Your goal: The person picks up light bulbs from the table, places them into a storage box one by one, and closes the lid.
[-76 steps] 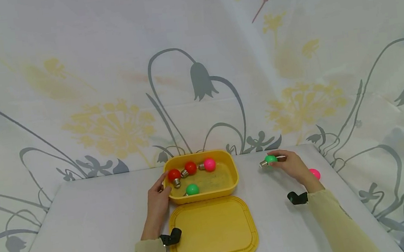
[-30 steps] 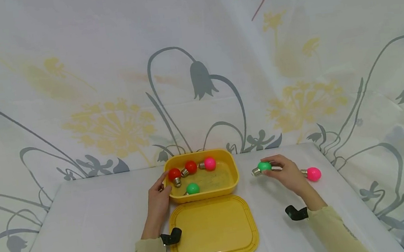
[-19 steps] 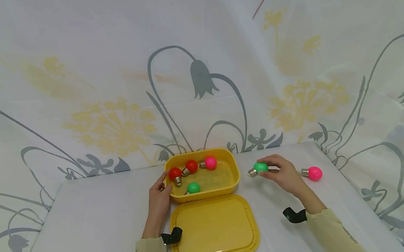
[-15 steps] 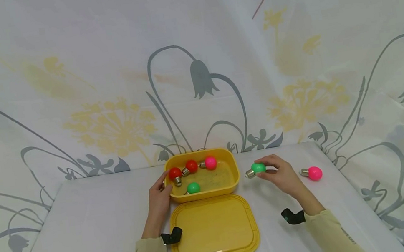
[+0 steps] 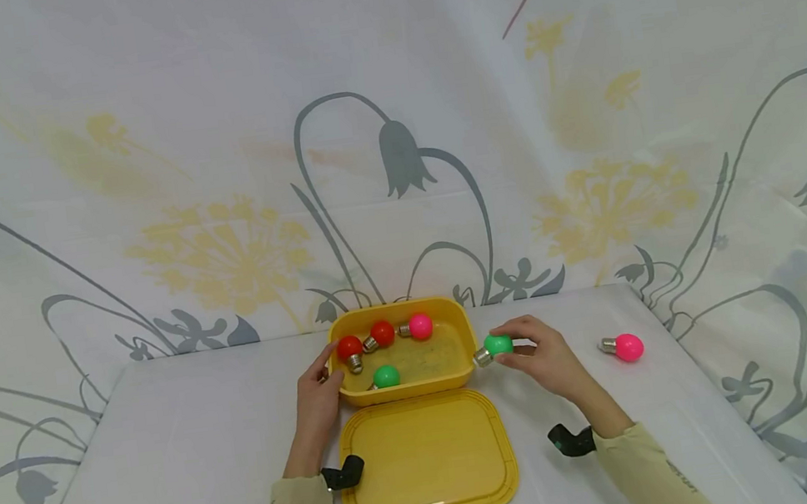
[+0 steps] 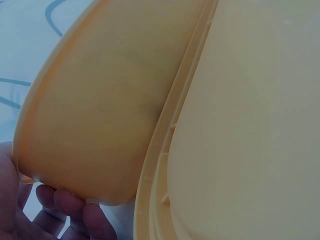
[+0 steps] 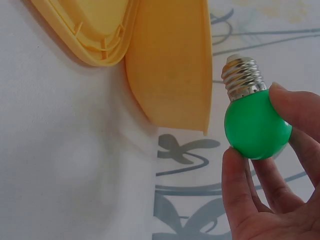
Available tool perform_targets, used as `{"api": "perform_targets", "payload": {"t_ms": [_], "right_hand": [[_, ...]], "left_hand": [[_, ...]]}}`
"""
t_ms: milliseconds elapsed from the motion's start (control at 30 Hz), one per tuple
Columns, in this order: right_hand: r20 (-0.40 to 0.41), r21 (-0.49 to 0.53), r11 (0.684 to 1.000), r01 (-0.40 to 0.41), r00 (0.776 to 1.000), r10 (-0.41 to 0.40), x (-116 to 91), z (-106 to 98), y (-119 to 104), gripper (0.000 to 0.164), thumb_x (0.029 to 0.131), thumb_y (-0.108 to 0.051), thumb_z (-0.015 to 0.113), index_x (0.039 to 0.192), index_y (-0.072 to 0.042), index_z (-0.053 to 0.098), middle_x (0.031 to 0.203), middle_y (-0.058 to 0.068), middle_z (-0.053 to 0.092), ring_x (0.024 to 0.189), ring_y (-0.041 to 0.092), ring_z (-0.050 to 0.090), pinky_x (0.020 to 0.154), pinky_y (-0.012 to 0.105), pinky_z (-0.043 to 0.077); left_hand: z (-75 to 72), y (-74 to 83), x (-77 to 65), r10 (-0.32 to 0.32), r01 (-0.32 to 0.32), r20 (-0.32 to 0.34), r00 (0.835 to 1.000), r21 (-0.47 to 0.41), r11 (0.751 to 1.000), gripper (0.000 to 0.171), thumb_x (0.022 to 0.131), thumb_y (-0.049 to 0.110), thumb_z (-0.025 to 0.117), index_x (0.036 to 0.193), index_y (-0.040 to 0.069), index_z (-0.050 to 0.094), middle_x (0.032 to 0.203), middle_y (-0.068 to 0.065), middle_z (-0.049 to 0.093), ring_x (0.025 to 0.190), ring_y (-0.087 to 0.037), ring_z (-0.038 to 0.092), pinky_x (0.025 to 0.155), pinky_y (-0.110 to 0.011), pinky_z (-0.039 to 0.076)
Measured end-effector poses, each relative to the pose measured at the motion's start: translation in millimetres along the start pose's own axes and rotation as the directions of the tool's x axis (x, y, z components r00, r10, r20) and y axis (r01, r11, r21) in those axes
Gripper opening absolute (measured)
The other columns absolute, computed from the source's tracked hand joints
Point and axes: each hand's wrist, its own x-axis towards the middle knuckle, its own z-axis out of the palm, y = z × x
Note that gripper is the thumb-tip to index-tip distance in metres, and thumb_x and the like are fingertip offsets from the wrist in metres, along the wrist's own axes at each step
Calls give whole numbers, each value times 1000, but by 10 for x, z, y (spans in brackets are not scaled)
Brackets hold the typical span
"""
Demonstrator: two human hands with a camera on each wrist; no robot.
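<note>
My right hand (image 5: pixel 549 360) pinches a green light bulb (image 5: pixel 498 345) by its round part, with the metal screw base pointing left, close to the box's right wall. In the right wrist view the thumb and fingertips grip the green globe (image 7: pixel 257 125). My left hand (image 5: pixel 318 401) holds the left end of a yellow plastic box (image 5: pixel 409 389); in the left wrist view its fingers (image 6: pixel 70 202) curl against the outer wall. Inside the box lie a red bulb (image 5: pixel 349 348), another red bulb (image 5: pixel 382 333), a pink bulb (image 5: pixel 421 325) and a green bulb (image 5: pixel 386 376).
A yellow lid (image 5: pixel 427 459) lies flat on the white table (image 5: pixel 208 444), just in front of the box. One more pink bulb (image 5: pixel 629 348) lies on the table to the right of my right hand. A patterned curtain (image 5: pixel 400 227) stands behind the table.
My right hand has moved left with the green bulb, from the table's right part to beside the box. The pink bulb on the right has come into full view. My left hand stays put.
</note>
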Motion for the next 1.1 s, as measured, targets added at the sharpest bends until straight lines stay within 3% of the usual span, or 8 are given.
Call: {"api": "perform_targets", "payload": {"t_ms": [200,367,600,800,1100], "right_hand": [[21,-8,1000,19,1000,-19,38,56,-36,32,85,-6,77,116,-4,71,116,11,57,103,26,60,89,42,53],[30,0,999,34,999,-34,76,124,-49,32,85,-5,77,116,-2,71,116,13,58,101,27,60,88,40,54],[56,8,1000,25,998,-25,134,257,-97,32,86,2,73,118,4,68,118,19,58,105,35,61,89,42,53],[101,32,999,25,994,-29,153,338,-395,33,85,9,70,118,12,65,118,26,57,105,43,60,90,48,52],[156,16,1000,-12,988,9,268,436,-532,33,90,0,69,121,8,65,117,20,62,104,34,63,90,35,53]], "left_hand": [[-2,2,-4,2,-2,-2,1000,3,1000,53,93,6,51,144,19,56,97,-10,40,103,-23,43,69,-21,36],[-7,4,-7,0,-1,7,1000,10,1000,53,94,7,51,145,19,55,114,-11,47,113,-23,41,75,-22,37],[-5,2,-11,13,-13,-3,1000,2,1000,52,92,7,52,143,18,57,96,-9,40,103,-22,42,69,-21,36],[-1,-7,-11,20,-20,-2,1000,-2,1000,52,92,6,52,143,18,57,92,-8,37,104,-21,43,70,-21,36],[-7,6,-16,15,-15,8,1000,9,1000,53,93,7,51,144,18,55,115,-12,47,113,-23,41,71,-19,36]]}}
